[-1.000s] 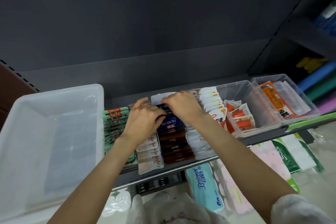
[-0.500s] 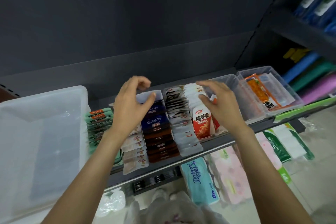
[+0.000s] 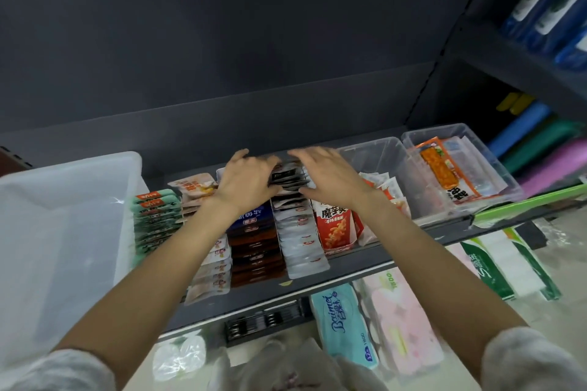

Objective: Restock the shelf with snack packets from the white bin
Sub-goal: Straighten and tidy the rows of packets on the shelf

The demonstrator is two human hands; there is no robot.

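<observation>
Both hands are at the back of the shelf (image 3: 365,267): the left hand (image 3: 246,182) grips the silver packets (image 3: 290,181), the right hand (image 3: 330,174) rests flat on them. The white bin (image 3: 68,200) sits at the shelf's left end.

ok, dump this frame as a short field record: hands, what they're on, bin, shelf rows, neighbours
left hand: fingers curled on the back of the silver and black packet row
right hand: fingers spread, resting on the same row from the right
white bin: at the shelf's left end, no packets visible inside
shelf rows, left to right: green packets, pale packets, blue and brown packets, silver row, red pouch
clear tubs: right of the rows, the far one holds an orange packet
</observation>
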